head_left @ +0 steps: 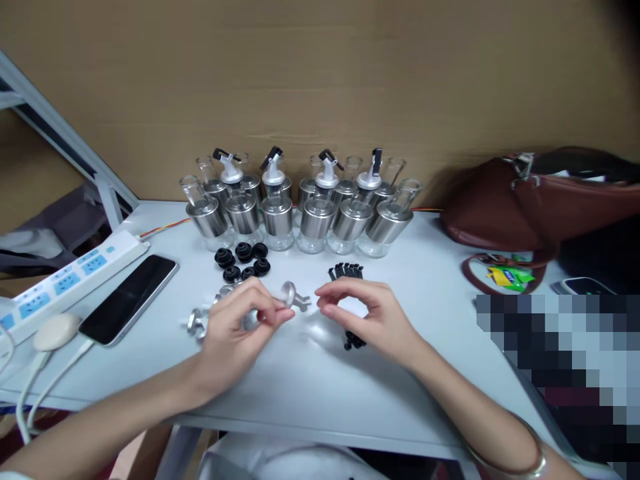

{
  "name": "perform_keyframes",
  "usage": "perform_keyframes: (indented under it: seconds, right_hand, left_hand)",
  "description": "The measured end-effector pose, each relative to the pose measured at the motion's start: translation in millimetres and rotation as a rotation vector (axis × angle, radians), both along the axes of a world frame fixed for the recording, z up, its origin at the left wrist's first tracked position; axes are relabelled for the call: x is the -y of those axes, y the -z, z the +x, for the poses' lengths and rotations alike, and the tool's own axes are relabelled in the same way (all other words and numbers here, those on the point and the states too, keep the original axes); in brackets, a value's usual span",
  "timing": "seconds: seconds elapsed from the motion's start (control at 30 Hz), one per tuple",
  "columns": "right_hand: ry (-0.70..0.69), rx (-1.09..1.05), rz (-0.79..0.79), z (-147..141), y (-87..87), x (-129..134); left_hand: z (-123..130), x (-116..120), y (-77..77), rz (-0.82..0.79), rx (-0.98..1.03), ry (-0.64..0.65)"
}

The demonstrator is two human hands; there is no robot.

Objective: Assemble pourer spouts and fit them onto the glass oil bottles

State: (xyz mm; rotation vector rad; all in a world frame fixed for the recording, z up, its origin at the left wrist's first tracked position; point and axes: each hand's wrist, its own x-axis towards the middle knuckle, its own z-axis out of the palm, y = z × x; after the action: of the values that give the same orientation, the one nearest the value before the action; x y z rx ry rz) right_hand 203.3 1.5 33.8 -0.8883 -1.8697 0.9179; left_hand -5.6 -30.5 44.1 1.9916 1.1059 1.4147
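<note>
A silver pourer top is pinched between the thumb and fingers of my left hand, its forked end pointing right. Just right of that fork, the fingertips of my right hand come together in a pinch. Whatever they hold, if anything, is too small to make out. More silver pourer tops lie beside and partly behind my left hand. Several black ribbed stoppers sit beyond it. Small black levers are lined up behind my right hand, and other small black parts lie beneath it.
Glass bottles with steel sleeves stand in rows at the back; some front ones carry pourers with black levers. At left are a power strip, a phone and white cables. A brown bag rests at right near a green-yellow packet.
</note>
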Motion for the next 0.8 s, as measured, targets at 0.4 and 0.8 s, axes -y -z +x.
perform_keyframes:
  seconds: [0.4,0.8]
  right_hand:
    - [0.179,-0.306,-0.314,7,1.7,-10]
    - [-0.141,-0.042,-0.276,17,-5.6,-12]
  left_hand:
    - [18,0,21.3,-0.220,0.147,0.189]
    - [21,6,43.5,-0.172,-0.176,0.410]
